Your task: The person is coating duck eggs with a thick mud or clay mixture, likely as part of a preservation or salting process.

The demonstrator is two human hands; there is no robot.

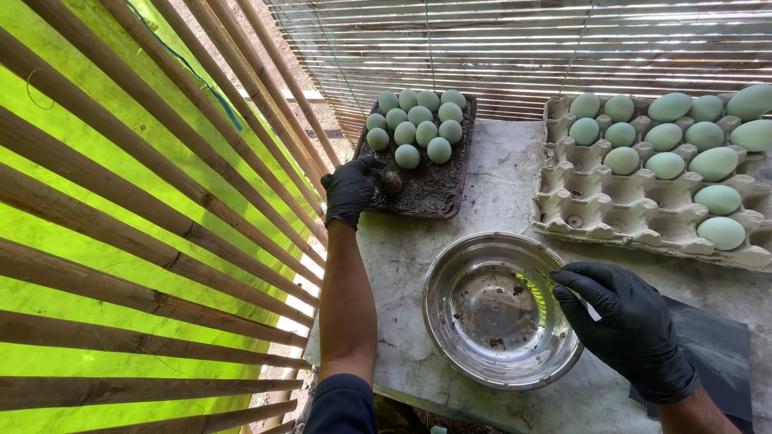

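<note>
My left hand (351, 190), in a black glove, holds a dark, mud-coated egg (392, 182) at the near corner of a dark tray (434, 193). Several pale green eggs (416, 126) fill the far half of that tray. My right hand (627, 325), also gloved in black, rests its fingers on the right rim of a metal bowl (490, 309). The bowl holds only smears of dark mud.
A grey cardboard egg carton (599, 205) at the right carries several pale green eggs (671, 137). Everything stands on a grey stone slab (498, 173). Bamboo slats (145, 209) run along the left, with slatted walling behind. A dark sheet (720, 354) lies under my right wrist.
</note>
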